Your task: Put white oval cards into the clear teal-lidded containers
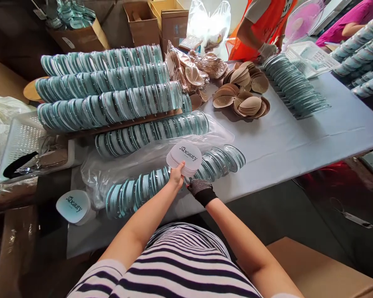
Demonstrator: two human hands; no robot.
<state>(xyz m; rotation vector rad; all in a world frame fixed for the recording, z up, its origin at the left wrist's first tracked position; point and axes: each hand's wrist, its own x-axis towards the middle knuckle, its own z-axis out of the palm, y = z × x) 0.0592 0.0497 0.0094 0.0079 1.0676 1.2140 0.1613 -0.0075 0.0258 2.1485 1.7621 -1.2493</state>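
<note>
We stand at a table under a pale blue cloth, cardboard boxes along the top. At centre, our left hand pinches a stack of white branded cards, faces up toward us, long axis level. Our gloved right hand curls narrowly beneath, above a row of teal compacts.

Bare left hand, right hand in a black mesh glove ending at the wrist, forearms uncovered, short-sleeved top with black and white horizontal stripes
</note>
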